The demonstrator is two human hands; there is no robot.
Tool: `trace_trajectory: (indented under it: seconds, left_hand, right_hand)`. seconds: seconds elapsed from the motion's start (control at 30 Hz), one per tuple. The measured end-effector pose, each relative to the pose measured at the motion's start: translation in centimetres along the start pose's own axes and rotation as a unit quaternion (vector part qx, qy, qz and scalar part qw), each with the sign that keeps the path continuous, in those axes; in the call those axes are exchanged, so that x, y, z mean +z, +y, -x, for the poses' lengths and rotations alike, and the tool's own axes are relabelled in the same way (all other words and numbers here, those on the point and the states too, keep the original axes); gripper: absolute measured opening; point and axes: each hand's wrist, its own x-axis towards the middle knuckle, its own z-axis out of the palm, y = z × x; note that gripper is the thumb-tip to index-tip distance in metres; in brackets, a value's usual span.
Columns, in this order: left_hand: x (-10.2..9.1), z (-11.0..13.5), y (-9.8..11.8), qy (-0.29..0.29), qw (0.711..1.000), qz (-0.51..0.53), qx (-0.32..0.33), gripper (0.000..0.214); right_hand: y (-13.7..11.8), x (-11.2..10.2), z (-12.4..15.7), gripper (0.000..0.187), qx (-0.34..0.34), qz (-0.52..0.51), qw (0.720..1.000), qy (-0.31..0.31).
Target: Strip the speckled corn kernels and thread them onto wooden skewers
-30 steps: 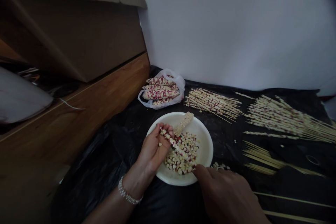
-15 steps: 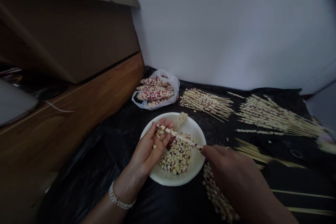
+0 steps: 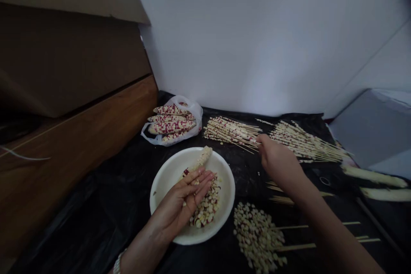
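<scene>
My left hand (image 3: 184, 197) is palm up over the white bowl (image 3: 156, 188), fingers stretched out and loosely together, with a kernel or so showing at the palm. Inside the bowl are loose cream and dark red corn kernels (image 3: 207, 207) and a mostly stripped corn cob (image 3: 203, 156). My right hand (image 3: 272, 154) reaches to the near bundle of kernel-threaded skewers (image 3: 224, 129). Its thumb and finger pinch the bare end of a skewer of corn kernels (image 3: 245, 136) lying along that bundle. The other fingers are curled out of sight.
Corn cobs (image 3: 171, 127) lie in a white plastic bag at the back. A second bundle of threaded skewers (image 3: 305, 143) is to the right. Loose kernels (image 3: 257, 233) are heaped beside the bowl, with bare sticks (image 3: 295, 247) nearby. Stripped cobs (image 3: 374, 176) lie far right, on black plastic sheeting (image 3: 105, 205).
My right hand has carried the threaded skewer from above the bowl to the near bundle at the back. My left hand has let go of its tip and stays over the bowl. The view has shifted right.
</scene>
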Motion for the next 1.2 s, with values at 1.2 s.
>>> trace_trajectory:
  seconds: [1.2]
  left_hand:
    - [-0.4, 0.4, -2.5, -0.103, 0.86, -0.474, 0.16, 0.035]
  right_hand:
    - [8.0, -0.7, 9.5, 0.02, -0.103, -0.107, 0.979, -0.138]
